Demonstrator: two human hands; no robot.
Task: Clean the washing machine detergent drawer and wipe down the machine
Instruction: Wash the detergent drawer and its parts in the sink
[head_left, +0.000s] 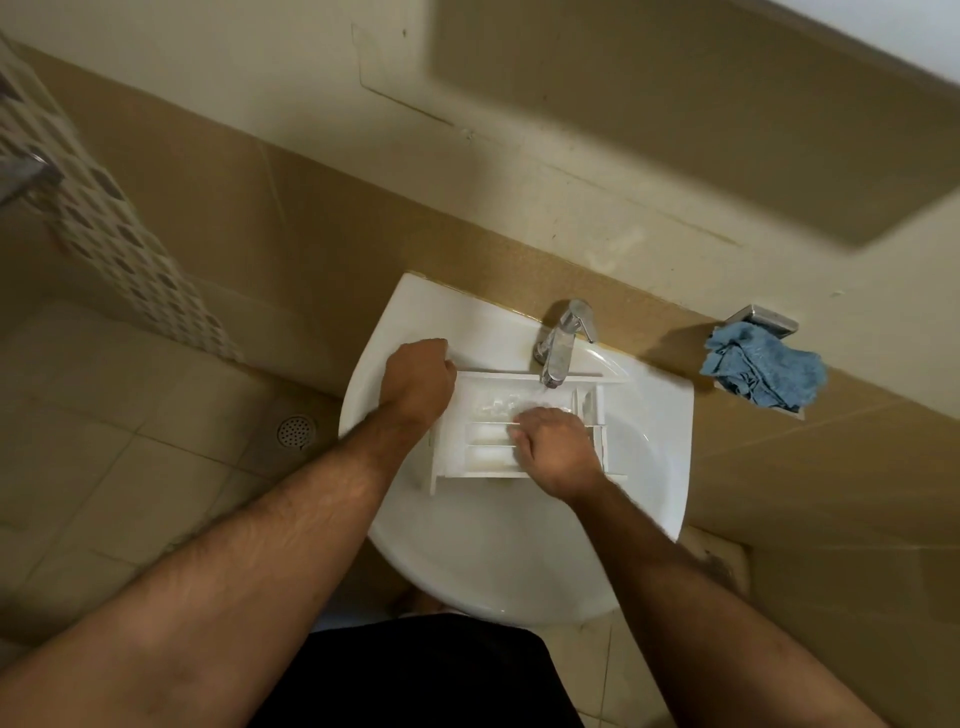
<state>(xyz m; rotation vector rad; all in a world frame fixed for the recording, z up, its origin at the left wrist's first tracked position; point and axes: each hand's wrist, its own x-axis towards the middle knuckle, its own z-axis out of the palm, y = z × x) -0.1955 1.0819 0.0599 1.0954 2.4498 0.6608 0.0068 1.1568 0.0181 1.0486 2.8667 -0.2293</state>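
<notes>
- floor drain (296, 430) sits in the tiled floor, well left of the sink.
- left hand (418, 376) is curled around the left end of the drawer (480, 436), holding it steady over the bowl.
- the drawer, white plastic with several compartments, lies across the sink (660, 467) right under the tap (561, 348); water runs into its far compartment.
- right hand (556, 447) lies on the near compartments with fingers bent down into them; it looks like rubbing at residue, but whether it holds a sponge or brush i cannot tell.
- blue cloth (763, 371) is bunched on the small shelf (766, 317) to the right of the sink, apart from both hands, probably meant for wiping the machine later.
- risks, as i judge them: the wet plastic could slip from the left hand and knock against the sink, since only one end is gripped; water hitting the compartment walls may splash over the rim onto the floor; hard pressing by the right hand could strain the thin dividers.
</notes>
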